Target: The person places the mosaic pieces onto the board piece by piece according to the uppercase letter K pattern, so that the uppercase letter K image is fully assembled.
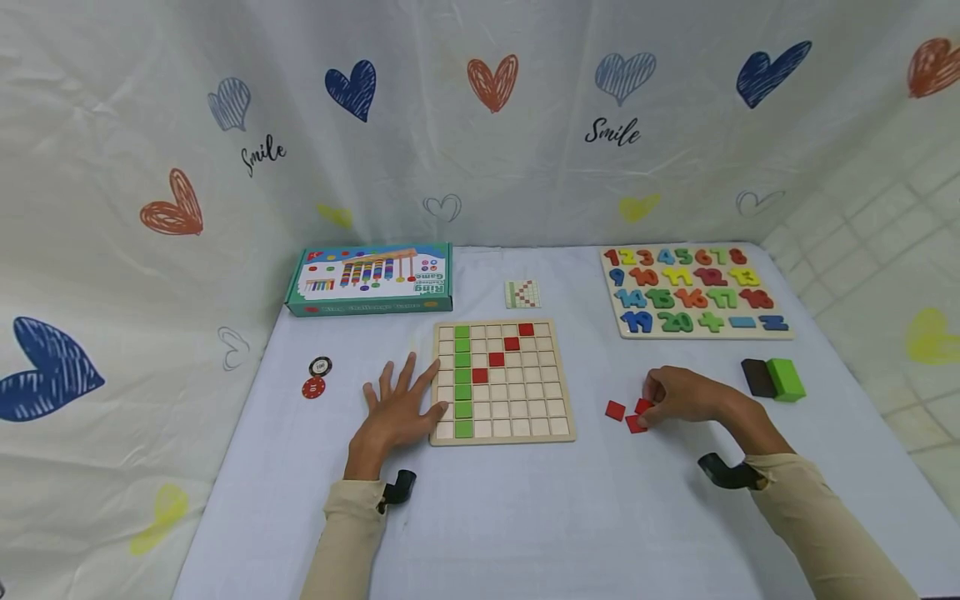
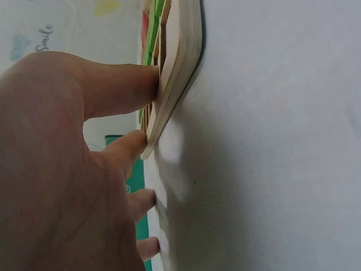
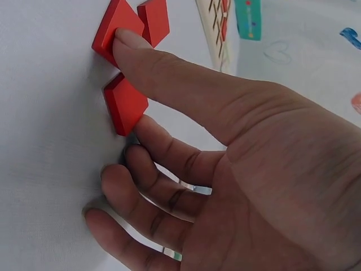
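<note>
In the head view, my left hand (image 1: 393,412) lies spread at the left edge of a wooden grid board (image 1: 566,436), thumb and index finger touching its rim. The board holds a column of green tiles (image 1: 462,361) and a rising diagonal of several red tiles (image 1: 496,359). To the right, my right hand (image 1: 686,396) reaches down to three loose red tiles (image 1: 615,410) on the cloth. In the right wrist view, its thumb touches one red tile (image 3: 115,25) and its index fingertip meets the edge of another red tile (image 3: 125,104). The remaining fingers are bent near the cloth.
A small pattern card (image 1: 522,293) lies behind the board. At the back are a ring game box (image 1: 367,283) and a number puzzle (image 1: 693,292). Two round chips (image 1: 313,387) lie left; black blocks (image 1: 757,377) and green blocks (image 1: 786,380) lie right.
</note>
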`<act>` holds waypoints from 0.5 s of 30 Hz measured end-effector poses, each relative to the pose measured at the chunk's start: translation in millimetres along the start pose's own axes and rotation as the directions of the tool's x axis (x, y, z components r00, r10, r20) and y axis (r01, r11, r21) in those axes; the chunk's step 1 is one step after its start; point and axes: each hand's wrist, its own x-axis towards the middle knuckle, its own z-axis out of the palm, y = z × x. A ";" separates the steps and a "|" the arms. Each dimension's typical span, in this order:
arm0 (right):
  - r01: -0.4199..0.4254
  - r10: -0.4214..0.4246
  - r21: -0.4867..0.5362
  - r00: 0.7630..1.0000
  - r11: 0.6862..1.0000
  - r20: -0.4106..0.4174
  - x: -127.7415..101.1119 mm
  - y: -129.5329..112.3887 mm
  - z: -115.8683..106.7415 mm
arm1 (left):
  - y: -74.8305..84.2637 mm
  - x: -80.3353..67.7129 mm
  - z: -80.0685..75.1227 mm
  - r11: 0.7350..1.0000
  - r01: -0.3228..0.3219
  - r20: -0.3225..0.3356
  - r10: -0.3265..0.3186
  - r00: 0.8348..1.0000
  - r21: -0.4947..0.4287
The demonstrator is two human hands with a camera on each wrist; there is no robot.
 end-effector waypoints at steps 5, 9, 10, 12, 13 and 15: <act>0.013 -0.013 0.003 1.000 1.000 -0.005 -0.1 -1.3 -0.1 | -2.6 1.7 1.3 1.000 0.004 0.008 -0.004 1.000 -0.002; 0.034 -0.034 0.012 0.999 0.999 -0.015 -0.4 -1.5 0.0 | -3.1 1.5 1.6 1.000 0.001 0.005 -0.001 1.000 -0.002; 0.042 -0.042 0.014 0.999 0.999 -0.016 -0.7 -1.8 -0.4 | -2.9 1.3 1.4 1.000 0.000 0.003 0.000 1.000 -0.002; 0.059 -0.059 0.014 0.998 0.998 -0.015 -1.3 -2.5 -1.7 | -1.9 0.4 0.4 1.000 -0.007 -0.005 0.007 1.000 -0.012; 0.071 -0.071 0.013 0.997 0.997 -0.012 -1.4 -2.6 -2.5 | -1.4 0.0 0.0 1.000 -0.008 -0.004 0.008 1.000 -0.012; 0.088 -0.088 0.008 0.996 0.996 -0.011 -1.2 -3.7 -4.6 | -0.6 -0.3 -0.3 1.000 -0.005 0.001 0.005 1.000 -0.011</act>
